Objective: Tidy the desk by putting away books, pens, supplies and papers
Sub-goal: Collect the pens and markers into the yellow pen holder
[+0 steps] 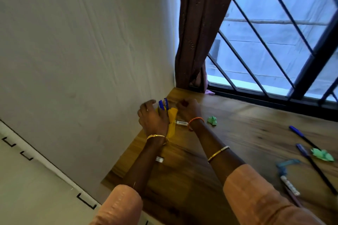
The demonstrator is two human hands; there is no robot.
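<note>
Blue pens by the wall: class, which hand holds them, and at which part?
The left hand grips the blue pens by their lower barrels, capped ends up, against a yellow pouch. What the right hand holds cannot be told.

Wooden desk [228, 133], grained, with a soft sheen. Matt, faintly streaked plaster wall [73, 51] on the left. Brown embroidered cloth curtain [199, 29] at the far corner; dark metal window bars [270, 51] before pale glass. Glossy blue plastic pen caps [163, 104] above a yellow pouch [172, 120] of matt cloth or paper. Crumpled green paper [212, 120]. Polished gold metal bangles [157, 136].
</note>
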